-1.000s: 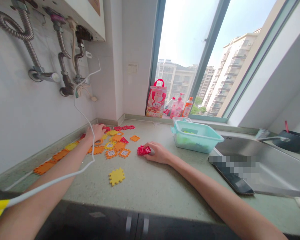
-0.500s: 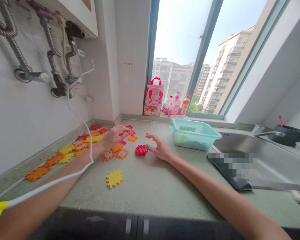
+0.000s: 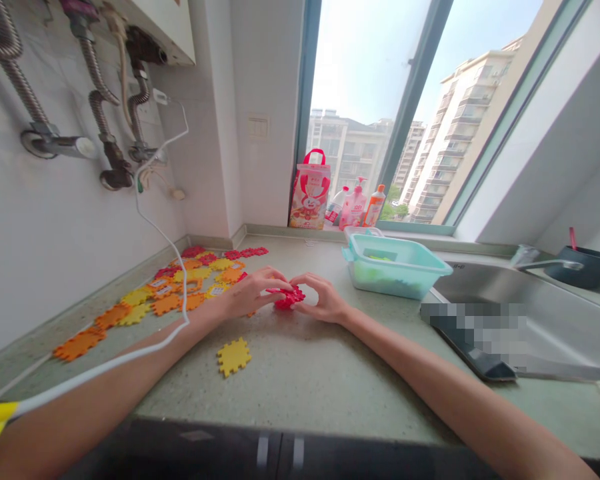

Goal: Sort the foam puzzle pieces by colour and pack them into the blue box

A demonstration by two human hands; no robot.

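Note:
Between my two hands is a small red cluster of interlocking puzzle tiles (image 3: pixel 286 299) with notched edges, low over the counter. My left hand (image 3: pixel 255 292) grips it from the left, fingers over its top. From the right, my right hand (image 3: pixel 323 298) pinches its edge between thumb and fingers. A single yellow tile (image 3: pixel 234 357) lies flat in front of my left hand. Behind my left forearm, orange tiles (image 3: pixel 166 305), more yellow tiles and a row of red tiles (image 3: pixel 246 253) spread over the counter; my left hand hides some of them.
A teal plastic basket (image 3: pixel 397 270) with greenish pieces inside stands right of my hands. Farther right are a black tray (image 3: pixel 467 347) and a steel sink (image 3: pixel 545 313). A white cable (image 3: pixel 153 347) crosses above my left forearm. Bottles (image 3: pixel 353 208) and a pink package (image 3: pixel 310 197) line the windowsill.
My left hand has moved right, from above the tile pile to the red tiles. My right hand has closed on the red tiles, which now sit tilted between both hands.

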